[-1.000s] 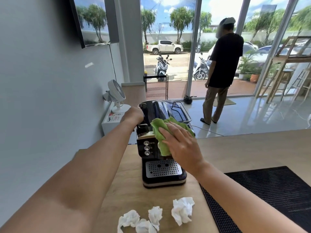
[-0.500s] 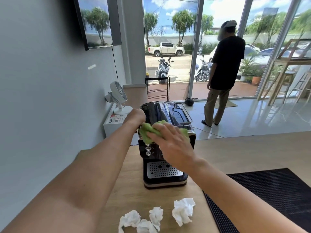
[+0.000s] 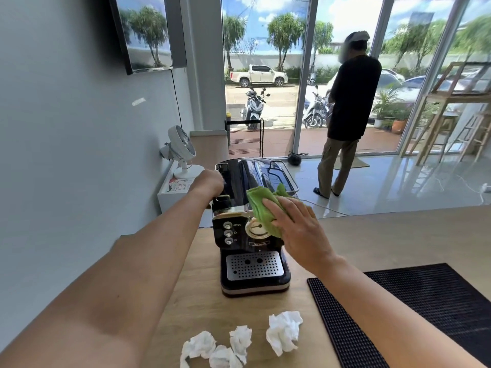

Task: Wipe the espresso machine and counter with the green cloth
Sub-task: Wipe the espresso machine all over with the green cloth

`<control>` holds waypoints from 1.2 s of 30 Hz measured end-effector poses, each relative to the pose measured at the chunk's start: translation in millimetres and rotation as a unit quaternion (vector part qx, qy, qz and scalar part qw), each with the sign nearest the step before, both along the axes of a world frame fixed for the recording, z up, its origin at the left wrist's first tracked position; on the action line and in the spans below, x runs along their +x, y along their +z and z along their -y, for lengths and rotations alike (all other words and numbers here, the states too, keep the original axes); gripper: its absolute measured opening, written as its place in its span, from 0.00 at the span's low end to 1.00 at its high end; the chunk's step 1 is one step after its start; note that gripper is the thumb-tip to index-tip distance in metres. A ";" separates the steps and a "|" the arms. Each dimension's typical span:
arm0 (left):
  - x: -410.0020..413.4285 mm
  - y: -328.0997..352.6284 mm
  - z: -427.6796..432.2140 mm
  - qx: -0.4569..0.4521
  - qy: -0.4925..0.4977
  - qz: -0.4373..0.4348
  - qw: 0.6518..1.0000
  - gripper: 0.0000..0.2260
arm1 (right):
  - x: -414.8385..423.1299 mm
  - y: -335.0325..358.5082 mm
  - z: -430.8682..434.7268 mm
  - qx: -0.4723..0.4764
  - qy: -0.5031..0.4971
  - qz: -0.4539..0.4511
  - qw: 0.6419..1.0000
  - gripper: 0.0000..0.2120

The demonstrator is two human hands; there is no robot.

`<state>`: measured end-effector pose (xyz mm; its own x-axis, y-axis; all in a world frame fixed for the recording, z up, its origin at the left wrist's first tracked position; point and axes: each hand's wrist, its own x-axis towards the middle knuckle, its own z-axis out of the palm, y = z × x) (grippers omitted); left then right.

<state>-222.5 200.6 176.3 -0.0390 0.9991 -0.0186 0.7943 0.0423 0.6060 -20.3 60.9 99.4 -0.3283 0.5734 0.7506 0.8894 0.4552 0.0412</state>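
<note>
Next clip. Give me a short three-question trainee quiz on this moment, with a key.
1. True or false: the right hand presses the green cloth with straight fingers against the espresso machine.
2. What lies on the counter nearest the camera? A) crumpled white tissues B) a cup C) a spoon
3. Fill in: the left hand is at the machine's top ____ corner.

Key: 1 true; 2 A; 3 left.
</note>
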 end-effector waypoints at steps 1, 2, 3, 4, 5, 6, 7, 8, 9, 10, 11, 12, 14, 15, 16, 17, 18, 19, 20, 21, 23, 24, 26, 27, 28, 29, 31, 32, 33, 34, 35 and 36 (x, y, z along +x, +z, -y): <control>-0.3 0.3 1.2 -0.005 0.004 0.021 1.000 0.12 | 6.3 -0.6 1.2 -0.005 -0.005 0.005 1.000 0.21; -1.7 -0.4 0.4 -0.005 0.011 0.049 0.999 0.12 | 11.7 0.0 2.6 -0.013 -0.008 0.015 1.000 0.22; -2.5 -0.7 -0.3 -0.003 0.019 0.077 0.997 0.14 | 18.1 1.0 3.6 -0.023 -0.011 0.024 0.999 0.23; -3.4 -1.2 -1.6 -0.004 0.027 0.100 0.995 0.16 | 25.2 1.9 4.7 -0.034 -0.014 0.026 0.999 0.24; -4.0 -1.1 -2.0 -0.004 0.028 0.107 0.994 0.17 | 33.8 1.4 5.6 -0.048 -0.022 0.015 0.998 0.24; -3.7 -0.8 0.1 -0.004 0.030 0.103 0.994 0.16 | 43.0 1.0 7.6 -0.068 -0.038 -0.016 0.997 0.25; -2.9 0.9 2.5 -0.004 0.028 0.085 0.996 0.14 | 52.2 1.7 10.2 -0.088 -0.059 -0.059 0.993 0.25; -2.3 1.5 3.3 -0.001 0.023 0.063 0.998 0.12 | 60.2 2.7 13.4 -0.104 -0.083 -0.102 0.986 0.26; -1.7 1.8 3.3 -0.004 0.017 0.039 0.999 0.11 | 65.9 4.7 16.5 -0.104 -0.103 -0.134 0.980 0.26; -1.4 1.7 3.3 -0.012 0.008 0.015 1.000 0.11 | 67.4 7.2 19.0 -0.085 -0.113 -0.152 0.978 0.26; -1.7 0.9 1.9 -0.019 -0.002 -0.007 1.000 0.12 | 64.1 10.8 21.6 -0.051 -0.106 -0.151 0.982 0.26; -2.7 -1.2 -2.5 -0.022 -0.007 -0.024 0.999 0.12 | 55.9 16.3 23.6 -0.016 -0.083 -0.134 0.987 0.26; -3.4 -0.6 -1.9 -0.018 -0.006 -0.033 0.999 0.11 | 30.2 28.5 25.3 0.028 -0.028 -0.067 0.997 0.24; -3.7 -0.1 -1.4 -0.014 -0.006 -0.030 0.999 0.11 | 15.3 32.2 24.6 0.030 -0.002 -0.027 0.999 0.24; -3.9 0.0 -1.1 -0.010 -0.006 -0.028 1.000 0.11 | -0.8 33.7 22.5 0.021 0.022 0.011 0.999 0.23; -3.7 -0.3 -1.5 -0.004 -0.008 -0.028 1.000 0.11 | -15.3 32.6 19.6 0.011 0.040 0.050 0.998 0.22; -3.6 -0.8 -1.8 -0.001 -0.006 -0.022 1.000 0.10 | -27.0 30.5 15.8 0.006 0.046 0.088 0.995 0.21; -3.4 0.0 -0.8 0.000 -0.006 -0.015 1.000 0.09 | -34.2 28.7 11.9 0.008 0.042 0.121 0.992 0.20; -3.5 0.5 -0.1 0.002 -0.006 -0.010 1.000 0.09 | -36.8 27.8 8.7 0.013 0.030 0.142 0.989 0.19; -3.4 0.4 -0.3 0.005 -0.007 -0.007 1.000 0.09 | -35.9 27.8 6.9 0.020 0.019 0.148 0.989 0.18; -2.2 1.0 0.5 -0.001 -0.007 -0.004 1.000 0.09 | -27.7 25.9 7.4 0.015 0.010 0.124 0.992 0.17; -2.2 0.7 0.3 0.000 -0.008 -0.003 1.000 0.09 | -22.4 23.2 9.8 0.008 0.011 0.104 0.994 0.18; -2.0 -1.2 -2.0 0.002 -0.006 0.004 1.000 0.09 | -9.6 15.5 14.6 -0.014 0.010 0.063 0.998 0.19; -2.0 -2.1 -3.4 0.004 -0.001 0.009 1.000 0.09 | -2.7 11.9 16.6 -0.023 0.008 0.042 0.999 0.19; -2.3 -2.8 -3.9 0.006 0.001 0.009 1.000 0.09 | 4.8 8.9 18.5 -0.032 0.002 0.021 0.999 0.19; -1.7 -3.1 -3.6 0.010 0.002 0.005 1.000 0.09 | 12.4 8.0 19.5 -0.041 -0.007 0.003 0.999 0.19; -1.7 -4.1 -3.8 0.011 0.007 0.003 1.000 0.09 | 21.1 16.9 20.0 -0.062 -0.028 -0.055 0.996 0.18; -1.8 -4.3 -4.0 0.011 0.009 0.012 1.000 0.08 | 21.2 26.0 18.7 -0.071 -0.023 -0.120 0.990 0.17; -2.0 -5.0 -4.7 0.008 0.013 0.025 1.000 0.07 | 17.4 38.9 17.5 -0.070 -0.009 -0.206 0.976 0.17; -2.2 -5.0 -5.1 0.010 0.016 0.035 0.999 0.06 | 11.0 52.2 14.3 -0.066 0.009 -0.283 0.957 0.17; -2.3 -5.4 -5.0 0.012 0.024 0.051 0.998 0.06 | 2.2 64.4 11.4 -0.070 0.026 -0.332 0.940 0.17; -1.6 -5.4 -4.3 0.013 0.031 0.068 0.997 0.08 | -8.5 74.7 8.9 -0.093 0.034 -0.341 0.935 0.18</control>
